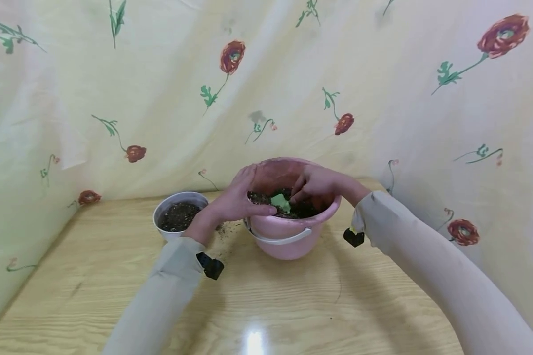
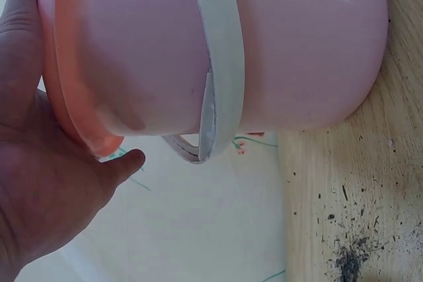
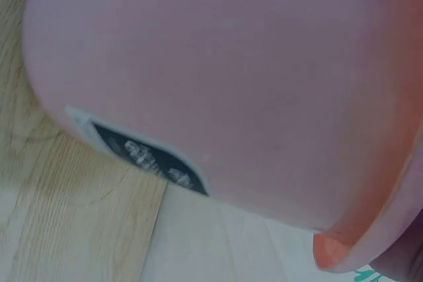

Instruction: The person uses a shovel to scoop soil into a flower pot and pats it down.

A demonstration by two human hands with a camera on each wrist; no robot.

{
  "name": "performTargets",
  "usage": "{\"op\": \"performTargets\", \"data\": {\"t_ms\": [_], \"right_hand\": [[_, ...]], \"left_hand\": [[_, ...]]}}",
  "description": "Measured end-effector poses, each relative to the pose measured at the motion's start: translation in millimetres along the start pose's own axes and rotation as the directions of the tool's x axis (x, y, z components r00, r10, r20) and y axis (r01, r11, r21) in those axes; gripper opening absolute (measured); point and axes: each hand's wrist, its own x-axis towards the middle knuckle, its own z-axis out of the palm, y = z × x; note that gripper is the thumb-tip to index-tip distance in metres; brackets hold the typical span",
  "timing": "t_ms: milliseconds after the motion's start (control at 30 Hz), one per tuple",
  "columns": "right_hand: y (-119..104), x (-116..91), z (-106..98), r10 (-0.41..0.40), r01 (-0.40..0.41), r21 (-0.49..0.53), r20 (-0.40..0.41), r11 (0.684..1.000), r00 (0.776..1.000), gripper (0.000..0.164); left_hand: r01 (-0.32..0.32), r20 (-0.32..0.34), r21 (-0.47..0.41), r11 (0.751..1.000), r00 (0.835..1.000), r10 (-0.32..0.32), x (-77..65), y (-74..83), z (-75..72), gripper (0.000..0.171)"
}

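Note:
A pink bucket point(image 1: 288, 244) with a white handle point(image 1: 284, 240) stands on the table, dark soil point(image 1: 299, 211) inside it. My left hand point(image 1: 237, 197) holds the bucket's left rim, the thumb reaching inside over the soil. In the left wrist view, a finger of the left hand point(image 2: 59, 183) sticks out past the outside of the rim. A light green, leaf-like piece point(image 1: 281, 202) sits on the soil between the hands. My right hand point(image 1: 317, 182) reaches over the right rim, fingers bent downward at the soil beside the green piece. Whether they pinch anything is unclear.
Left of the bucket stands a white pot point(image 1: 159, 222) with soil point(image 1: 179, 216) in it. Loose crumbs of soil point(image 2: 350, 259) lie on the wooden table point(image 1: 266, 301) near the bucket. A flowered cloth point(image 1: 173, 113) hangs behind the table and along its sides.

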Motion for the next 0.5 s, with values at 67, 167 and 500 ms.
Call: {"op": "performTargets", "data": {"t_ms": [67,167,500], "right_hand": [[0.2,-0.8,-2.5,0.047,-0.050,0.085,0.037,0.995,0.998,0.016],[-0.2,-2.8,-4.8,0.108,-0.130,0.215,0.112,0.968,0.988,0.020],[-8.1,-10.0,-9.5,0.201,-0.297,0.403,0.264,0.866,0.943,0.021]], "left_hand": [[0.006,0.005,0.005,1.000,1.000,-0.006,0.5,0.1,0.2,0.119],[0.022,0.016,0.008,1.000,1.000,-0.023,1.2,0.1,0.5,0.119],[0.032,0.021,0.025,0.999,0.999,-0.032,2.4,1.2,0.5,0.121]]}}
